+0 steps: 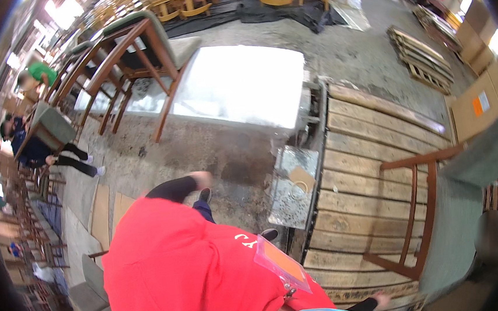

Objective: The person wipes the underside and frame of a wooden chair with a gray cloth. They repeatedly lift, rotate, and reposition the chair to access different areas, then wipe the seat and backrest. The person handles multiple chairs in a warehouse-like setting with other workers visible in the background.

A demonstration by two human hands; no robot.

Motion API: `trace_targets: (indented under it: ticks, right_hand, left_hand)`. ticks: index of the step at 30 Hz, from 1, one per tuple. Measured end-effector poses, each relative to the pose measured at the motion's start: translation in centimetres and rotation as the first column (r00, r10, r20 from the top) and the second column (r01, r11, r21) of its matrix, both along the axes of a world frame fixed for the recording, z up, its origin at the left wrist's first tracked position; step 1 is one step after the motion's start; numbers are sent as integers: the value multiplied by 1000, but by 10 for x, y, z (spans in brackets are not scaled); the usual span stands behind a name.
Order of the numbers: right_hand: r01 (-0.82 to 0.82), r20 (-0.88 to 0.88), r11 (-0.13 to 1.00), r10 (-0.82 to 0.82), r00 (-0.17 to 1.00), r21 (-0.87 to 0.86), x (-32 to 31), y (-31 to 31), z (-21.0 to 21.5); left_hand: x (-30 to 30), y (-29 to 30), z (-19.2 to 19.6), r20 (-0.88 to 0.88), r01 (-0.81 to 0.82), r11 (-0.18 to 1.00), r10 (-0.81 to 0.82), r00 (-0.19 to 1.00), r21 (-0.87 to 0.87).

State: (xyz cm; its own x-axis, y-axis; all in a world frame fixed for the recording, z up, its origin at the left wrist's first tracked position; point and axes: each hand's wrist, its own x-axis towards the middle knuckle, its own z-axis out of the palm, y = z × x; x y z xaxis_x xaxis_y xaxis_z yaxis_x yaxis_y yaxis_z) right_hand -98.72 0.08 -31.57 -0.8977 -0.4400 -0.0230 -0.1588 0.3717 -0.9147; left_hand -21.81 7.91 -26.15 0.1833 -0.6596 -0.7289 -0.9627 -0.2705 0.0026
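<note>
My left hand (200, 179) is out in front of my body over the stained concrete floor, smeared by motion, and nothing shows in it. At the lower edge my right hand (381, 300) extends from a black sleeve above the slatted wooden platform (346, 200). Its fingers look loosely apart, with no object visible in them. Nearest to it is a brown wooden-framed chair (435, 217) with grey-green upholstery, lying tipped over on the platform. The chair's far end runs into the dark right rim.
Upholstered chairs (136, 59) stand beside a bright white flat surface (243, 86). Further left, one person carries a chair (51, 127) and another wears green (42, 73). A metal plate (295, 184) borders the platform. Pallets (423, 60) and a cardboard box (482, 105) are at right.
</note>
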Motion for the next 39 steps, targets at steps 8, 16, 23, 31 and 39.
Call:
trace_targets:
  ticks: [8, 16, 23, 31, 39]
  right_hand:
    - [-472, 509, 750, 211, 835, 463, 321, 117, -78]
    - [-698, 650, 545, 745, 150, -464, 687, -73, 5]
    - [-755, 619, -50, 538, -572, -654, 924, -114, 154]
    - [-479, 419, -108, 345, -840, -871, 1112, -75, 237]
    - [-501, 602, 336, 507, -618, -797, 1133, -61, 242]
  left_hand:
    - [246, 196, 112, -16, -736, 185, 966, 257, -651]
    - [363, 109, 83, -688, -880, 471, 656, 309, 54]
    - [483, 167, 234, -726, -755, -41, 313, 612, -655]
    - [658, 180, 272, 103, -130, 239, 762, 639, -962]
    - [745, 135, 262, -827, -929, 318, 459, 325, -188]
